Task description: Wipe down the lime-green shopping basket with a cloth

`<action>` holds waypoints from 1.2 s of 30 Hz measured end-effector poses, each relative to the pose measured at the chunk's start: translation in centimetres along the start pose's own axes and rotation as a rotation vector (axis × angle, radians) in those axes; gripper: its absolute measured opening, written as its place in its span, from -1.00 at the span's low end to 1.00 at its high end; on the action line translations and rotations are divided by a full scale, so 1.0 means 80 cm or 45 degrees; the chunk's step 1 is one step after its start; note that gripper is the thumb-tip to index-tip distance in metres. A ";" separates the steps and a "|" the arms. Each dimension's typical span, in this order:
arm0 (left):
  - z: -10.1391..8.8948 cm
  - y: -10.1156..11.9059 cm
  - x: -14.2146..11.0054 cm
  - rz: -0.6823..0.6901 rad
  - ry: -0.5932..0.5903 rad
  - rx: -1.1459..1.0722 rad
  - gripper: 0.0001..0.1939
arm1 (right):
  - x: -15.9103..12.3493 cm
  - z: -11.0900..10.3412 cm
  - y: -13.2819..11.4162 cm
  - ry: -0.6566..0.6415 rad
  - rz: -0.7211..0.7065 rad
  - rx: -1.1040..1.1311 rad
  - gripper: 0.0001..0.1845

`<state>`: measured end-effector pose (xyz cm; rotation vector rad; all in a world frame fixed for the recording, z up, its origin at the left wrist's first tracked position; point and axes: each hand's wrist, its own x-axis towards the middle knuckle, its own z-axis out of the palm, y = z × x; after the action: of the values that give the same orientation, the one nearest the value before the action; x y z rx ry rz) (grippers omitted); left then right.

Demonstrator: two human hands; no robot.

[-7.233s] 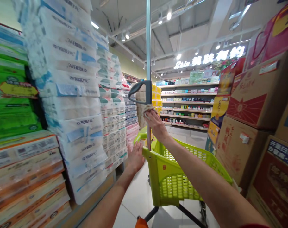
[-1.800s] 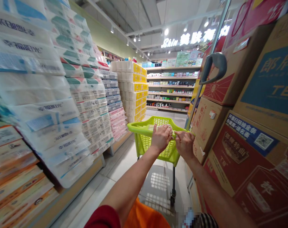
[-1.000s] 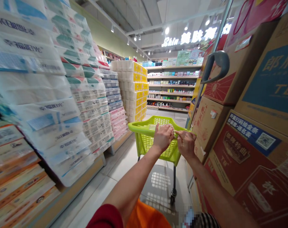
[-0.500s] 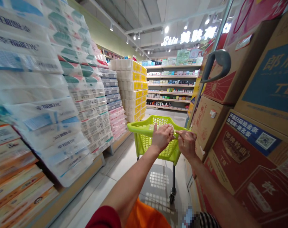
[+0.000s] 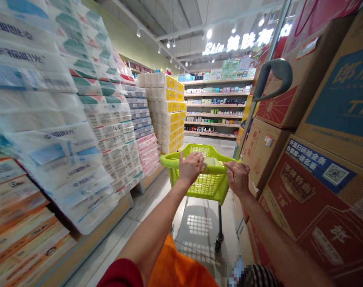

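Observation:
A lime-green plastic shopping cart basket (image 5: 199, 185) stands on a dark metal frame just ahead of me, with one caster (image 5: 218, 242) visible below. My left hand (image 5: 192, 167) is curled over the basket's front rail (image 5: 214, 169), near its left end. My right hand (image 5: 237, 179) rests on the same rail further right, its fingers reaching along the top. A pale flat patch (image 5: 210, 161) lies on the rail between my hands, and I cannot tell what it is. A red sleeve (image 5: 120, 274) covers my left upper arm.
Stacked toilet paper packs (image 5: 50, 107) line the aisle's left side, and large cardboard cartons (image 5: 319, 187) stand close on the right. A grey curved handle on a metal pole (image 5: 273, 77) rises at right. Product shelves (image 5: 214, 107) fill the far end, beyond a tiled floor (image 5: 151, 215).
My hands have moved apart along the rail, the left sliding leftward. They were close together at the middle before. The pale patch now shows between them.

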<state>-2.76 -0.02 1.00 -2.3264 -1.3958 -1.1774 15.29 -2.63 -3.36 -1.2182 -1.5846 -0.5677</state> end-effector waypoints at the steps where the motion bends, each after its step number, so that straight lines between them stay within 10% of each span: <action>1: -0.004 -0.007 0.001 -0.095 0.023 0.019 -0.72 | 0.000 0.000 0.000 0.010 0.008 -0.003 -0.72; 9: 0.014 0.032 -0.007 0.292 -0.047 -0.027 -0.73 | 0.000 0.003 -0.003 0.015 -0.057 -0.041 -0.75; 16: -0.024 -0.056 -0.014 -0.272 0.153 0.066 -0.72 | 0.003 0.003 0.007 0.031 0.006 0.013 -0.73; 22: -0.002 -0.016 -0.007 0.174 0.032 -0.002 -0.74 | 0.004 0.002 0.007 -0.002 0.012 0.034 -0.72; 30: -0.039 -0.070 -0.005 -0.177 -0.094 0.202 -0.69 | 0.009 0.008 0.037 -0.042 -0.008 -0.045 -0.71; 36: -0.016 -0.012 -0.015 -0.034 -0.068 0.269 -0.73 | 0.017 0.023 0.017 -0.029 0.150 -0.213 -0.63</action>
<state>-4.52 -0.96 0.74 -2.2141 -1.4940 -0.9303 15.75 0.02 -3.09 -1.4379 -1.4957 -0.6219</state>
